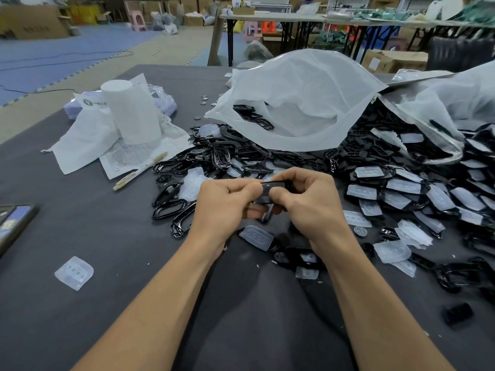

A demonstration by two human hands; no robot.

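Both hands meet over the middle of the grey table [80,236]. My left hand [225,202] and my right hand [308,199] together grip a small black plastic key-fob shell [270,192], thumbs pressed on its top face. Most of the shell is hidden by my fingers. A heap of black plastic frames [222,153] lies just beyond my hands. Translucent rubber button pads [367,191] are scattered among black parts to the right. One clear pad [257,236] lies right under my hands.
A large open white plastic bag [302,103] lies behind the heap, another bag [450,103] at right. A white roll [131,111], papers and a pen [139,171] sit at left. A phone [13,223] lies at the left edge. A lone pad [74,273] lies near left.
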